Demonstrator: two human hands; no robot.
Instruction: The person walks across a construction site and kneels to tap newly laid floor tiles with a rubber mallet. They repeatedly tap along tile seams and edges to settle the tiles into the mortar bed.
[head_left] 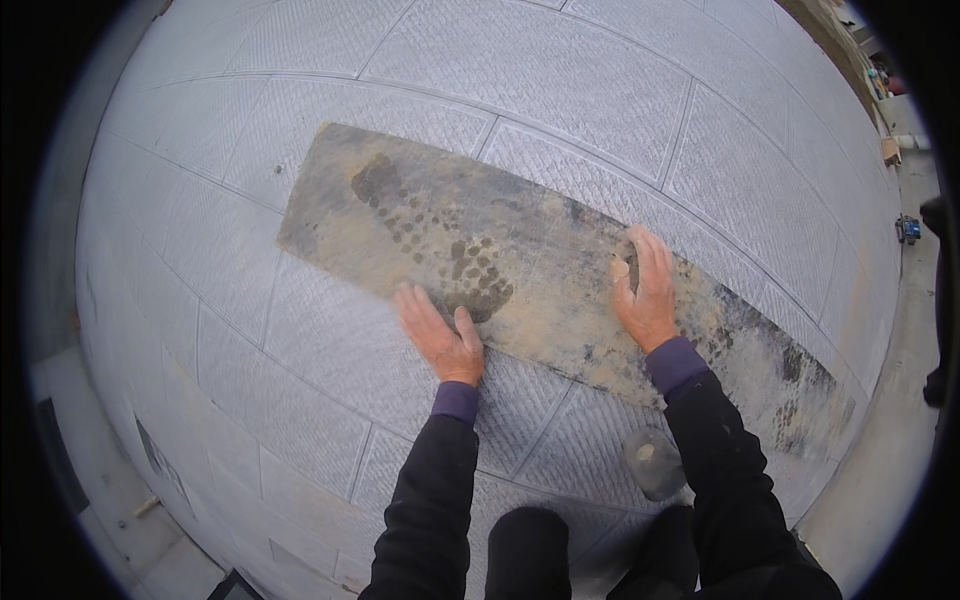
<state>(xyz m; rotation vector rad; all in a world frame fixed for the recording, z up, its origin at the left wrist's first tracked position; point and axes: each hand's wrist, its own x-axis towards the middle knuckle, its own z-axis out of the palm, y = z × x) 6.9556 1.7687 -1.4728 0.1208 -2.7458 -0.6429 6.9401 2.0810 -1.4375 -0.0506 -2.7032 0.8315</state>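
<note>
A long, weathered board (540,270) lies aslant across the grey tiles, its face smeared tan and dark with a cluster of wet-looking dark spots. My left hand (437,335) is at its near edge, fingers stretched out and slightly blurred, thumb apart. Farther right, my right hand (650,290) rests on the board, fingers reaching to the far edge and thumb spread from them. A small tan flake (620,268) shows beside a dark patch between that thumb and the fingers; whether the hand touches it I cannot tell. The board's right end is partly shadowed.
Ribbed grey paving tiles (540,75) surround the board. Close to my right knee stands a rounded grey object (655,463) with a pale spot. A small blue item (908,229) lies on the ground at the far right. My dark-clothed knees (528,550) are at the lower edge.
</note>
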